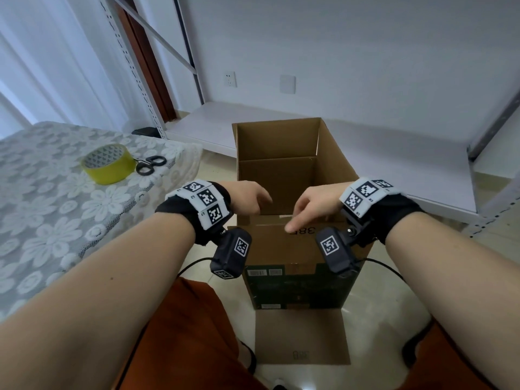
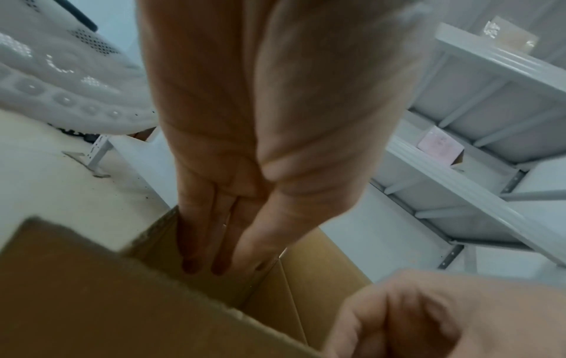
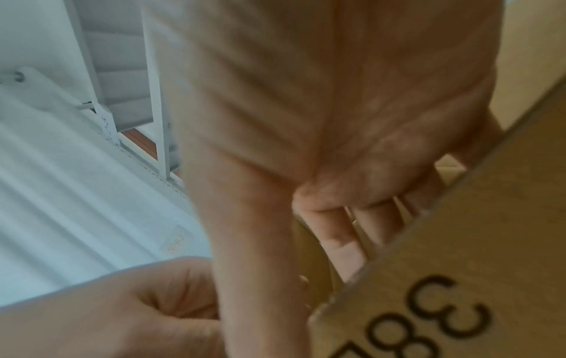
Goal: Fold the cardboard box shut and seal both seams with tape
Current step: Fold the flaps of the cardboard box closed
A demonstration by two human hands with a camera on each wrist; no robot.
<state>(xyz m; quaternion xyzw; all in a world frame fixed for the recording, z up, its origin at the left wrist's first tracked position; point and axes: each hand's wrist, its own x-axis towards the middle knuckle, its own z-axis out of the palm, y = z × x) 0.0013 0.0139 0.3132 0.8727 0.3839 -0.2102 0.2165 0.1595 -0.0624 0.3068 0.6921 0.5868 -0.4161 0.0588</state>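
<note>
A tall brown cardboard box stands on the floor with its top open. Its near top flap, printed "38", is raised towards me. My left hand reaches over the left part of that edge. In the left wrist view its fingers are straight and lie against the inside of the box's left wall. My right hand holds the near flap, thumb on the printed outer face and fingers behind it. A yellow tape roll lies on the table at left.
Black scissors lie beside the tape on the lace-covered table. One bottom flap lies flat on the floor towards me. White metal shelving stands behind and right of the box. Cables trail on the floor by my knees.
</note>
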